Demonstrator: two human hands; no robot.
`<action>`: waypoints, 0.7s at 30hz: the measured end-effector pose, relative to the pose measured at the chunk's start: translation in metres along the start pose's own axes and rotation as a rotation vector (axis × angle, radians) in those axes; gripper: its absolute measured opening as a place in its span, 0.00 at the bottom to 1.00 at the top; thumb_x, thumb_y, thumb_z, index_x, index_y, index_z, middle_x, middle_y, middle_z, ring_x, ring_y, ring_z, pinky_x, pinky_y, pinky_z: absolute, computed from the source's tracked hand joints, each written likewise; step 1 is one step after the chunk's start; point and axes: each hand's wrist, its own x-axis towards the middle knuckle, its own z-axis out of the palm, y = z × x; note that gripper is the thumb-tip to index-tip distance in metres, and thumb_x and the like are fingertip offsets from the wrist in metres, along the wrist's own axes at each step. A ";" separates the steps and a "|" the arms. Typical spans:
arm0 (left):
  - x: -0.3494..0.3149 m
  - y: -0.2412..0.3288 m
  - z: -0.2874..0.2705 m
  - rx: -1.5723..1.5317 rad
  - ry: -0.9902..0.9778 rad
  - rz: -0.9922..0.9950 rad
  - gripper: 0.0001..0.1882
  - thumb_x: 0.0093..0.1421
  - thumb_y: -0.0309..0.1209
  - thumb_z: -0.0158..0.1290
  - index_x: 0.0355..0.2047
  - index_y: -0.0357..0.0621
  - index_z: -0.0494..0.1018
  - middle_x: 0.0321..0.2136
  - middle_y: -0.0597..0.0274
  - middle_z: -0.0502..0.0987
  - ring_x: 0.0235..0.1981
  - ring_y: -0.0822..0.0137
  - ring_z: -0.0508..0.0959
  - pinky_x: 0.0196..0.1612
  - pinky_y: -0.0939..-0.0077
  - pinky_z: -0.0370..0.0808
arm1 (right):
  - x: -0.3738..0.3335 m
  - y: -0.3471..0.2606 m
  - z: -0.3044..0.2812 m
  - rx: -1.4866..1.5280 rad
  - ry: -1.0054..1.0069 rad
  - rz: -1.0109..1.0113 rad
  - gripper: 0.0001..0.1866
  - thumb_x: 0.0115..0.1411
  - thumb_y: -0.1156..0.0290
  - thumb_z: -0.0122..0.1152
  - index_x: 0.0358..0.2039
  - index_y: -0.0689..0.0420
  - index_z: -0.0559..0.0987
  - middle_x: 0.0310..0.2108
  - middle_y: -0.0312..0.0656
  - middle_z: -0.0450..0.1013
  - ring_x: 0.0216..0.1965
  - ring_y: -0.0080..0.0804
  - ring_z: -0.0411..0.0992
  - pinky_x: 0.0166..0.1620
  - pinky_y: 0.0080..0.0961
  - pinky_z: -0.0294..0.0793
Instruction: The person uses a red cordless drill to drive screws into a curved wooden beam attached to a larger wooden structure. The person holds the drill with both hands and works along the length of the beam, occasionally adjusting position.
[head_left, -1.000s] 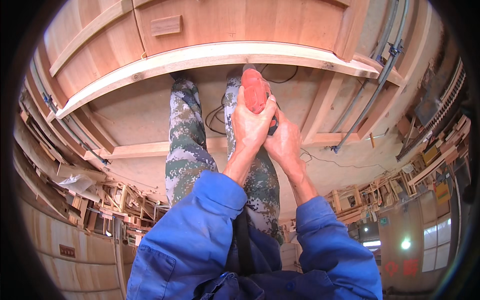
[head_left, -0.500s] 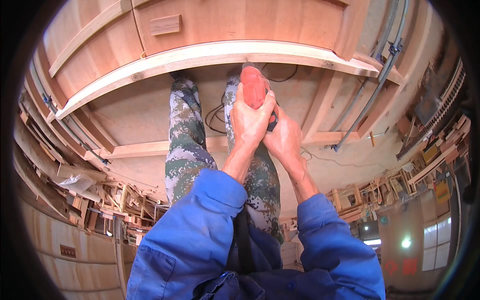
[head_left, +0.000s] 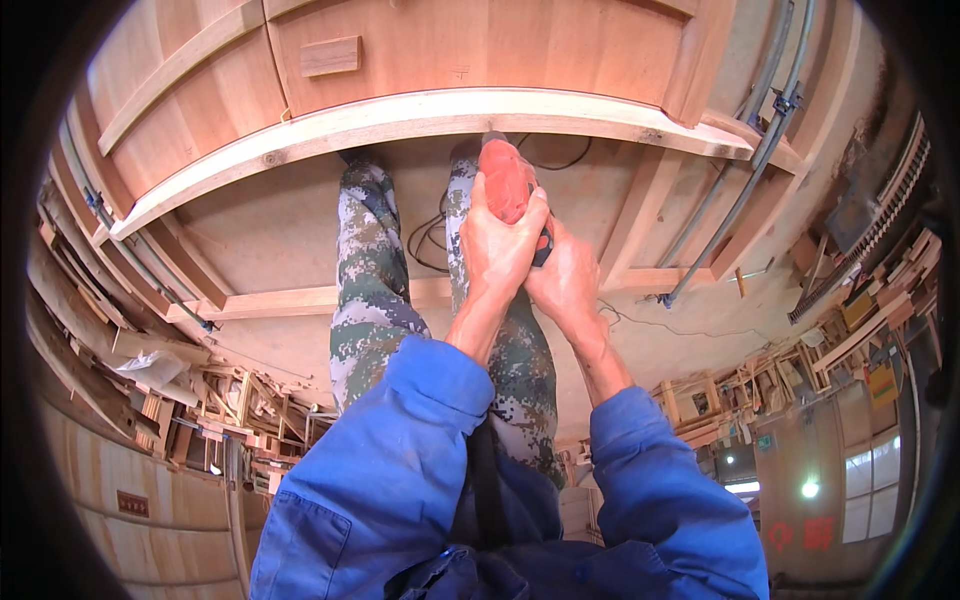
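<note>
Barely shifted, red tool (head_left: 507, 185) juts beyond left hand (head_left: 495, 243) and right hand (head_left: 564, 272) gripping it.

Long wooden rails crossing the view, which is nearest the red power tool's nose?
The pale upper rail along the wood panel: the nose of the red power tool is at its edge. The lower rail crosses behind the camouflage trousers, farther off.

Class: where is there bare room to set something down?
Free: the panel right of the small block, beyond the pale rail; floor between the left trouser leg and left frame bar. Crowded: left hand and right hand around the red power tool at the rail.
</note>
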 end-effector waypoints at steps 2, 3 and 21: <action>-0.001 0.009 -0.003 -0.039 -0.038 -0.050 0.28 0.59 0.43 0.65 0.53 0.36 0.77 0.43 0.47 0.86 0.45 0.58 0.85 0.51 0.64 0.79 | 0.000 -0.001 -0.001 -0.008 -0.004 0.003 0.27 0.58 0.59 0.67 0.58 0.51 0.79 0.37 0.58 0.82 0.42 0.63 0.80 0.46 0.54 0.77; -0.001 0.010 -0.003 -0.040 -0.021 -0.046 0.28 0.59 0.43 0.65 0.53 0.36 0.77 0.43 0.47 0.85 0.45 0.58 0.85 0.51 0.64 0.79 | 0.000 -0.004 -0.003 -0.005 0.000 -0.004 0.27 0.58 0.59 0.67 0.58 0.51 0.79 0.37 0.58 0.82 0.42 0.63 0.80 0.46 0.54 0.77; 0.009 -0.009 -0.005 -0.013 -0.014 -0.027 0.40 0.57 0.46 0.67 0.62 0.32 0.71 0.44 0.40 0.85 0.47 0.51 0.86 0.52 0.60 0.80 | -0.001 -0.010 0.002 -0.006 0.000 -0.002 0.24 0.60 0.62 0.65 0.57 0.53 0.79 0.39 0.58 0.82 0.43 0.63 0.80 0.48 0.54 0.77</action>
